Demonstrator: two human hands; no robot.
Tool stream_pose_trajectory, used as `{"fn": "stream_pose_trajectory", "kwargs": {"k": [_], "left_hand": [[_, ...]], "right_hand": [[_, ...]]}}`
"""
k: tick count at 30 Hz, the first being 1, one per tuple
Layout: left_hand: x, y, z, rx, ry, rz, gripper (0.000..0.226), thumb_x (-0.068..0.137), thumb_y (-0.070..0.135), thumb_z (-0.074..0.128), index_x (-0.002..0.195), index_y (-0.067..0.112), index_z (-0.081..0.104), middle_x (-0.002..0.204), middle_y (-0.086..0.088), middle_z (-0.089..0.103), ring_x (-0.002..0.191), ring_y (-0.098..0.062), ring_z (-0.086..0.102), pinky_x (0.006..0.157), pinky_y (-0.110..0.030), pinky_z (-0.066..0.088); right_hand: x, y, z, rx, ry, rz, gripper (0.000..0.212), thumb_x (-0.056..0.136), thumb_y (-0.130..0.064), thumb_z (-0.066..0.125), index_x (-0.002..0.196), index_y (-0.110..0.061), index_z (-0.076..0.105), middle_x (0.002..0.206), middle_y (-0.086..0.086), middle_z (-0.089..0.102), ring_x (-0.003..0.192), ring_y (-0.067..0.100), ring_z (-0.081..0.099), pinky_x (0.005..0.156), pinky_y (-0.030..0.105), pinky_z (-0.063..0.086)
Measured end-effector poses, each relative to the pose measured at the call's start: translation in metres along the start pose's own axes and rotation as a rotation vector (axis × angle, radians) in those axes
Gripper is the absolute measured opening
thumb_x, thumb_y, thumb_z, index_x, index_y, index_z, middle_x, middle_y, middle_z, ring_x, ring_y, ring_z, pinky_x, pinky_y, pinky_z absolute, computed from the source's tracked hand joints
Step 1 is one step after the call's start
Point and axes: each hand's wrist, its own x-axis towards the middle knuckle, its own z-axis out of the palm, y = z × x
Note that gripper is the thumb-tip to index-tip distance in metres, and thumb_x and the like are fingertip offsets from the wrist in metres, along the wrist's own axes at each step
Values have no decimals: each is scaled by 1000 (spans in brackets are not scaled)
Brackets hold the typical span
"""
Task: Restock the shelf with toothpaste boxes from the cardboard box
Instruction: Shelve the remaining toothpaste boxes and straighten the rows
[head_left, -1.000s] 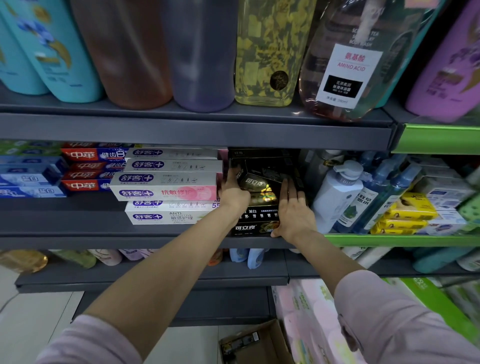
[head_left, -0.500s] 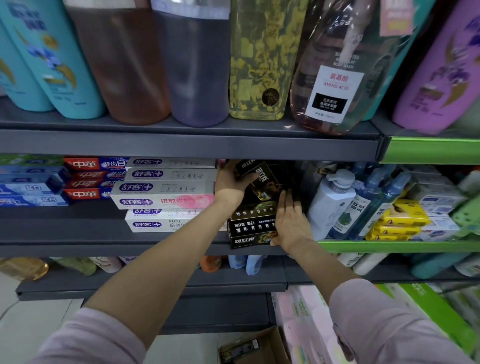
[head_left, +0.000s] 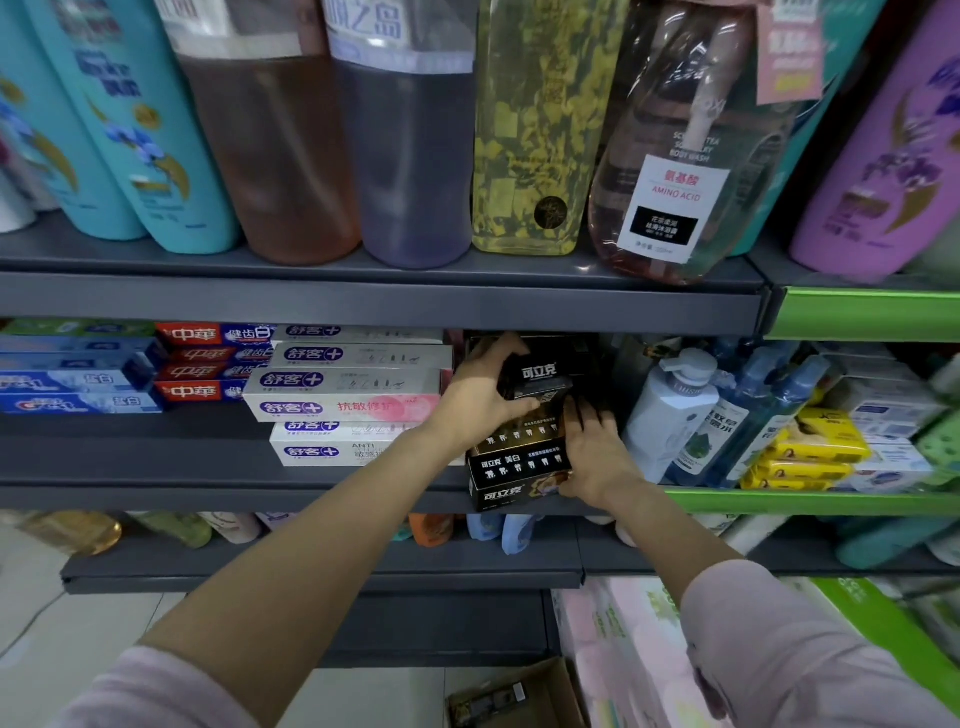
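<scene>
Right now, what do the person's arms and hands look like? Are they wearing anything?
Both hands are bare: no gloves, and no rings or watch that I can see. The left hand and right hand come out of long bare forearms. The pale pink sleeves are soft-looking cloth, pushed up near the elbows. The fingers look plain, with nothing on them.

Two hands, the left hand (head_left: 480, 402) and the right hand (head_left: 597, 457), are at the black toothpaste boxes (head_left: 519, 467), about four stacked. Beside them lie five white toothpaste boxes (head_left: 345, 395), four red toothpaste boxes (head_left: 200, 364), and one cardboard box (head_left: 519, 696) on the floor.
</scene>
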Motion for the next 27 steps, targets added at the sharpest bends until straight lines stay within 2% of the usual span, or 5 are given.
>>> {"fn": "stream_pose_trajectory", "kwargs": {"k": [6, 11, 15, 19, 27], "left_hand": [[-23, -1, -18, -177, -40, -43, 43, 78, 0, 70, 107, 20, 44, 102, 7, 57, 94, -14, 59, 80, -17, 51], [-43, -11, -17, 73, -156, 130, 38, 77, -12, 58, 106, 9, 46, 121, 7, 52, 108, -8, 52, 82, -2, 38], [-49, -35, -10, 272, -364, 176, 35, 78, -5, 65, 99, 13, 43, 141, 0, 37, 128, -16, 41, 95, -19, 37], [-55, -33, 3, 123, -300, 22, 39, 78, 36, 74, 87, 12, 44, 135, 7, 41, 129, -6, 38, 98, -22, 36], [-26, -13, 25, 88, -218, -503, 57, 72, 52, 73, 104, 8, 58, 95, -3, 60, 94, -19, 60, 80, -30, 52]], "right_hand": [[1, -4, 4, 67, 5, 79, 99, 76, -31, 74, 149, -7, 10, 149, 15, 20, 135, 34, 23, 113, 34, 23], [7, -9, -2, -23, -11, 136, 88, 77, -42, 70, 144, -6, 27, 140, 17, 29, 127, 35, 30, 108, 34, 29], [5, -8, -6, -66, -20, 120, 84, 81, -41, 67, 144, -4, 27, 142, 18, 28, 129, 35, 28, 112, 36, 22], [5, -10, -10, -122, -24, 86, 79, 84, -39, 63, 144, -2, 26, 144, 17, 28, 130, 34, 27, 114, 40, 19], [11, -10, -1, -121, -29, 87, 73, 84, -40, 61, 141, -4, 34, 142, 14, 33, 130, 32, 29, 111, 40, 21]]}}
